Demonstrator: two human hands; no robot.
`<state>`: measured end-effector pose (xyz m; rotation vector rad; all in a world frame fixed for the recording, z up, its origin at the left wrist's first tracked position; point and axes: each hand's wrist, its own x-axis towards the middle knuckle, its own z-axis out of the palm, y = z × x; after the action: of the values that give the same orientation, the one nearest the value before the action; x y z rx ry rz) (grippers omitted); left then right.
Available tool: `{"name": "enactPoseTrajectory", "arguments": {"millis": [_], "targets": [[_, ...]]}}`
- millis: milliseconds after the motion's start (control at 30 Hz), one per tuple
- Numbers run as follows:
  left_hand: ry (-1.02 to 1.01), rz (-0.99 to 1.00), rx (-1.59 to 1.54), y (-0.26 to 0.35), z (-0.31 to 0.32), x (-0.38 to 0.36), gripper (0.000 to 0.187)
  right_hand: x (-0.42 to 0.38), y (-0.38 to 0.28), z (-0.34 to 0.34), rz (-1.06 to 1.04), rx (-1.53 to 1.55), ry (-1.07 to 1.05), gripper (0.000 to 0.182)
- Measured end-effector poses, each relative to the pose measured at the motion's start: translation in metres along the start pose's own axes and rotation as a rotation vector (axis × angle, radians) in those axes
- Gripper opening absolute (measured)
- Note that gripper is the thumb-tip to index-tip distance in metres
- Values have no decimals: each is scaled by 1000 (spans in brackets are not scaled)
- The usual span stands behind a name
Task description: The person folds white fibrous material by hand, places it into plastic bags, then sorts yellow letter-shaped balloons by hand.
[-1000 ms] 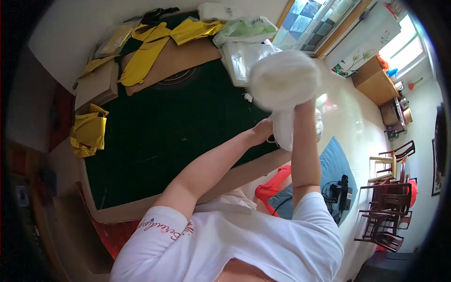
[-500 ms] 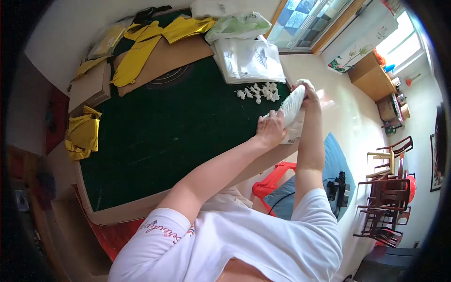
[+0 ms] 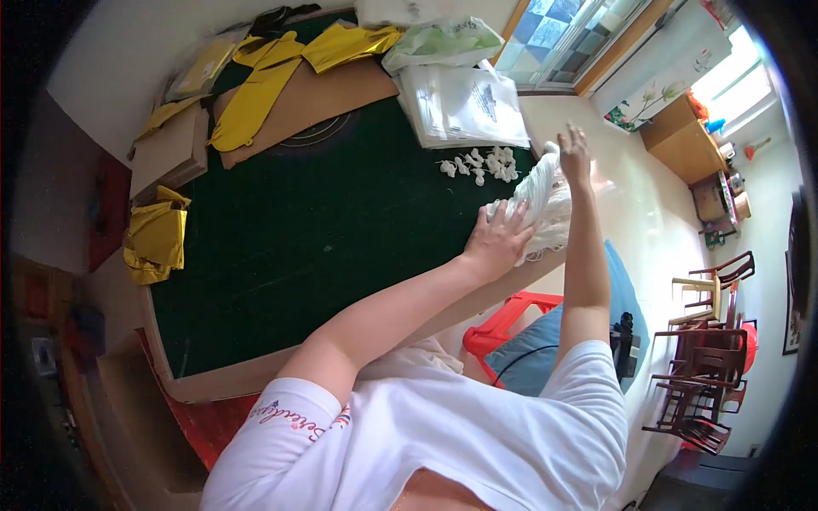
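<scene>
A white skein of string (image 3: 535, 189) lies over the near right edge of the green-topped table, its loose strands hanging down. My left hand (image 3: 501, 237) is on the skein, fingers curled over it and holding it against the table edge. Raised beside the skein's far end, my right hand (image 3: 576, 152) has its fingers stretched out and shows nothing in its grasp. Small white knotted pieces (image 3: 486, 164) lie in a loose group on the table, just beyond the skein.
Clear plastic bags (image 3: 464, 111) lie stacked at the far right of the table (image 3: 324, 255). Gold foil shapes (image 3: 256, 106) rest on a cardboard sheet (image 3: 341, 94). A red plastic stool (image 3: 507, 324) and blue cushion (image 3: 545, 349) are by the near edge; dark chairs (image 3: 707, 358) stand farther right.
My right hand has let go of the skein's far end and opened above it. The skein has spread, with more loose strands showing, while my left hand stays on it.
</scene>
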<state>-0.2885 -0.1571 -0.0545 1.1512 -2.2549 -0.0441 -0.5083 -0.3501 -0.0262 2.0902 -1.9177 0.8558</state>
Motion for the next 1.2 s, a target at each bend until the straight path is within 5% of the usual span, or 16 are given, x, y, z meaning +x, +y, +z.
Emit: {"name": "enactPoseTrajectory", "arguments": {"millis": [67,167,300,533,667,1067,1200], "targets": [[-33,4,-42,-1,-4,-3,52,-6,40,49,-186,-191,-170,45],[56,-12,-125,-2,-29,-6,49,-16,25,52,87,-29,-231,48],[-15,-35,-97,-23,-74,-31,46,4,28,48,-10,104,-113,50],[-98,-271,-64,-91,-160,-130,33,-93,-120,-65,-5,195,114,41],[-60,-504,-125,-107,-195,-173,27,-150,-122,-18,191,234,20,53],[21,-610,-161,-128,-192,-200,20,-149,-143,-43,314,442,104,55],[21,-579,-127,-130,-189,-199,19,-177,-124,-73,145,321,-179,81]]}}
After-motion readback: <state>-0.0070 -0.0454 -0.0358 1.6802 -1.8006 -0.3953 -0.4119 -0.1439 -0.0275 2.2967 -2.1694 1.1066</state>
